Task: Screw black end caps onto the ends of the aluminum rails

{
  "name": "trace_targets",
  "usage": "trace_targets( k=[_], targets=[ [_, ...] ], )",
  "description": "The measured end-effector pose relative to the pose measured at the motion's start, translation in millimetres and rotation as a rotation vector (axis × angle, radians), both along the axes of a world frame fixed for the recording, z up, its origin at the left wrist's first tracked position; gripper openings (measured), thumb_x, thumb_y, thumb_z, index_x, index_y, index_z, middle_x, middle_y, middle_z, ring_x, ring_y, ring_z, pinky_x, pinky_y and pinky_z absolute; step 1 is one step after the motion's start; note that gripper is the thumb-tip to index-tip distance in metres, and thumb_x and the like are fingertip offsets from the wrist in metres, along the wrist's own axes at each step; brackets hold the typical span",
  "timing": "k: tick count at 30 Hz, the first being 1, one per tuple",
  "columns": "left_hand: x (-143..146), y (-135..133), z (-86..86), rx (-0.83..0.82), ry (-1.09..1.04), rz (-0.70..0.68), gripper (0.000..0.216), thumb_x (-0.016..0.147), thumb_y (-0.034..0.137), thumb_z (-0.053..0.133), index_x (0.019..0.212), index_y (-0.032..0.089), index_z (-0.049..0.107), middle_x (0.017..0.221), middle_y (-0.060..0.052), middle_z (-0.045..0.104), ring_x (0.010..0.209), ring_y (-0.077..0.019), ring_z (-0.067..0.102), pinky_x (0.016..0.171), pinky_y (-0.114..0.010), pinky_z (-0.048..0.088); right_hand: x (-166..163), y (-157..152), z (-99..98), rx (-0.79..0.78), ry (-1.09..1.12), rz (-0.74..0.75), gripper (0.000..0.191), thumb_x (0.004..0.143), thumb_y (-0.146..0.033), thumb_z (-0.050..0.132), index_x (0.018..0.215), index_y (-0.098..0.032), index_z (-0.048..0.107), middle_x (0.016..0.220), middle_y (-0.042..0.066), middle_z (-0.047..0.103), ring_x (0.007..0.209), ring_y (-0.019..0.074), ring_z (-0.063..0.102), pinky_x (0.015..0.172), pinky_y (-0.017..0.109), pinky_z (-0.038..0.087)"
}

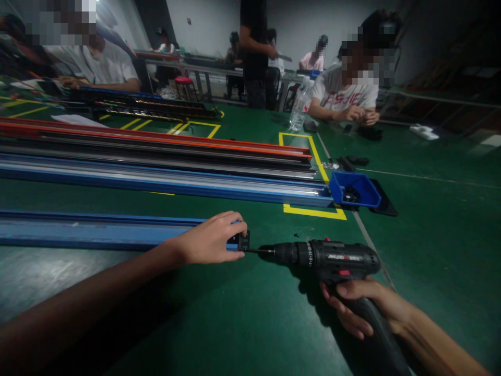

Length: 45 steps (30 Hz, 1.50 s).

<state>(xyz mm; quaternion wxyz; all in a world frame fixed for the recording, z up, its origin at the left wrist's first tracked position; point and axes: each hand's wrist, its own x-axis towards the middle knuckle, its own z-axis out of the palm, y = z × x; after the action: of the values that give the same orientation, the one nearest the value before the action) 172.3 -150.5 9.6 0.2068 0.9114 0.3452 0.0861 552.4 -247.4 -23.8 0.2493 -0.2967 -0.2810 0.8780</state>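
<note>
Blue rail (129, 234) runs leftward from the left hand (213, 237) gripping its end; right hand (382, 298) holds a drill (340, 258).

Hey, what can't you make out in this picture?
All in the head view:
Nearest blue rail, left end: cut off by the left edge.
Drill, handle's base: cut off by the bottom edge.
Black end piece: partly hidden by the left hand.
Black parts in the blue bin: too small and dark.
</note>
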Motion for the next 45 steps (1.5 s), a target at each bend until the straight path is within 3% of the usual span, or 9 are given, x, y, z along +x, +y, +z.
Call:
trace_targets(
  k=[10, 24, 29, 34, 45],
  targets=[
    [0.1, 0.6, 0.1, 0.001, 0.000, 0.001, 0.024, 0.089, 0.036, 0.071, 0.105, 0.020, 0.063, 0.117, -0.009, 0.058, 0.109, -0.0253, 0.059, 0.092, -0.039, 0.049, 5.0, -2.2, -6.4, -0.010, -0.059, -0.014, 0.021, 0.088, -0.029, 0.074, 0.096, -0.010, 0.072, 0.067, -0.001, 0.066, 0.039, 0.0051, 0.051, 0.048, 0.021, 0.052],
    [-0.4, 0.9, -2.3, 0.015, -0.021, 0.008, 0.025, 0.088, 0.038, 0.072, 0.104, 0.021, 0.065, 0.116, -0.008, 0.059, 0.106, -0.0245, 0.060, 0.089, -0.036, 0.050, 0.9, -2.6, -0.3, -0.035, -0.107, -0.050, 0.021, 0.082, -0.030, 0.077, 0.090, -0.010, 0.074, 0.063, 0.001, 0.066, 0.037, 0.0058, 0.049, 0.044, 0.022, 0.051],
    [0.2, 0.7, -0.8, 0.000, -0.008, 0.005, 0.024, 0.088, 0.037, 0.071, 0.103, 0.020, 0.064, 0.116, -0.008, 0.059, 0.107, -0.0252, 0.060, 0.091, -0.039, 0.050, 0.7, -1.9, -1.6, 0.001, -0.065, -0.025, 0.022, 0.087, -0.029, 0.073, 0.095, -0.009, 0.075, 0.058, -0.001, 0.063, 0.037, 0.0055, 0.048, 0.046, 0.020, 0.052],
    [-0.3, 0.6, -1.7, 0.014, -0.023, 0.004, 0.024, 0.087, 0.037, 0.072, 0.103, 0.021, 0.064, 0.115, -0.008, 0.060, 0.106, -0.0250, 0.060, 0.090, -0.038, 0.050, 1.7, -0.6, -1.7, -0.009, -0.051, -0.011, 0.024, 0.087, -0.028, 0.073, 0.101, -0.009, 0.075, 0.073, 0.001, 0.066, 0.039, 0.0038, 0.050, 0.047, 0.020, 0.052],
    [0.8, 0.6, 0.2, -0.006, 0.013, 0.004, 0.024, 0.088, 0.035, 0.071, 0.104, 0.020, 0.063, 0.117, -0.009, 0.058, 0.109, -0.0258, 0.059, 0.092, -0.040, 0.049, 2.3, -0.5, -2.6, 0.007, -0.033, 0.000, 0.024, 0.089, -0.029, 0.071, 0.104, -0.010, 0.074, 0.076, 0.000, 0.064, 0.040, 0.0031, 0.050, 0.048, 0.020, 0.053]
  ],
)
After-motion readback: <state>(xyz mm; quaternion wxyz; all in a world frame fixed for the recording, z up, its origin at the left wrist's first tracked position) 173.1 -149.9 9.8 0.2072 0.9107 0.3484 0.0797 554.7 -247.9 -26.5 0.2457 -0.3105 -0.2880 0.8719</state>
